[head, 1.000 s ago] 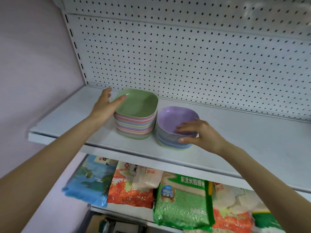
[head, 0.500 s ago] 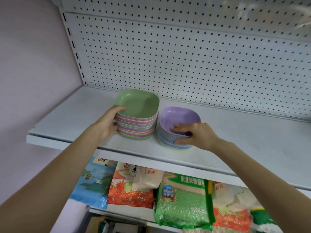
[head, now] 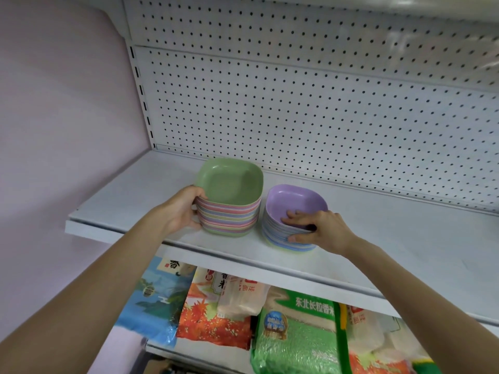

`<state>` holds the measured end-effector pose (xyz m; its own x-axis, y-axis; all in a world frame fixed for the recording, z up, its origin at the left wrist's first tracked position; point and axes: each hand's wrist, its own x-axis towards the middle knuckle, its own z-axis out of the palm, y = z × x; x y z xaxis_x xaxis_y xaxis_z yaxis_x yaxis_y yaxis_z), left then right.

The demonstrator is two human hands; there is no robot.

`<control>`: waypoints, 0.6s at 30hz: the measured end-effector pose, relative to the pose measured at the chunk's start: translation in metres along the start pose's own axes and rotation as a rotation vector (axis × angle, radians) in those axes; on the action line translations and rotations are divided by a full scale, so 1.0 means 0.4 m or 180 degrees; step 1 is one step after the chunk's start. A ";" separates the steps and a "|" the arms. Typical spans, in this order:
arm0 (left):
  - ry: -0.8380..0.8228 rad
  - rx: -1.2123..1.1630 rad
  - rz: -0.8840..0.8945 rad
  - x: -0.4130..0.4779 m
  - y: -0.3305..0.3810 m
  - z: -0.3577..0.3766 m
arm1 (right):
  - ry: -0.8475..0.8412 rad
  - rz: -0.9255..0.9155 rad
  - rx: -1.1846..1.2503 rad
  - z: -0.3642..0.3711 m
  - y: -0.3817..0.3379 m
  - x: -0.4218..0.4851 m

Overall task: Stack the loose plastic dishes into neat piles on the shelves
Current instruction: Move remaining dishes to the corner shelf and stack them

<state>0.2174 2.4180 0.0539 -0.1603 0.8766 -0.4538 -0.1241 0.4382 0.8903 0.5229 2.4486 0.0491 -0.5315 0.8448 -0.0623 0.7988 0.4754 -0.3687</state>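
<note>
Two piles of square plastic dishes stand side by side on the white shelf [head: 378,238]. The taller pile [head: 232,209] has a green dish on top and striped multicoloured rims below. My left hand [head: 183,211] grips its left side, thumb at the top rim and fingers low on the pile. The lower pile [head: 294,203] to its right is topped by a purple dish. My right hand [head: 316,228] clasps its front right edge, fingers inside the purple dish and thumb pressed against the stacked rims.
A white pegboard [head: 324,117] backs the shelf, and a pink wall [head: 67,117] closes the left side. Bags of rice [head: 297,336] and other packets [head: 216,314] fill the shelf below. The upper shelf extends to the right of the piles.
My left hand slid from the top back of the green pile down to grip its left side. My right hand closed onto the purple pile's front edge.
</note>
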 end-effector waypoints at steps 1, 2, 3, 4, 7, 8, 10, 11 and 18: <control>-0.0024 0.0036 -0.0016 -0.003 0.003 -0.004 | -0.0015 -0.0013 0.0012 -0.001 -0.002 0.001; -0.0056 0.0087 -0.0044 -0.005 0.005 -0.008 | -0.0024 -0.0024 0.0028 -0.002 -0.004 0.001; -0.0085 0.0145 -0.0077 -0.008 0.007 -0.010 | -0.0021 -0.0028 0.0040 -0.002 -0.005 0.001; -0.0108 0.0194 -0.0106 -0.012 0.009 -0.010 | -0.0009 -0.0028 0.0045 -0.002 -0.006 0.001; -0.0183 0.0297 -0.0139 -0.021 0.009 -0.013 | 0.0026 -0.0034 -0.0003 -0.005 -0.006 0.002; -0.0209 0.0312 -0.0142 -0.023 0.007 -0.014 | 0.0027 -0.0042 -0.0028 -0.006 -0.007 0.001; -0.0229 0.0336 -0.0137 -0.032 0.004 -0.014 | 0.0012 -0.0063 -0.0080 -0.004 -0.008 -0.001; -0.0224 0.0351 -0.0132 -0.036 0.003 -0.015 | 0.0003 -0.0069 -0.0100 -0.002 -0.007 -0.003; -0.0168 0.0580 0.0127 -0.059 -0.007 -0.007 | -0.0018 -0.0047 -0.0285 -0.011 -0.017 -0.004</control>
<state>0.2187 2.3957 0.0621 -0.1094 0.9011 -0.4196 0.0614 0.4275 0.9020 0.5195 2.4451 0.0559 -0.5448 0.8362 -0.0627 0.8126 0.5081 -0.2854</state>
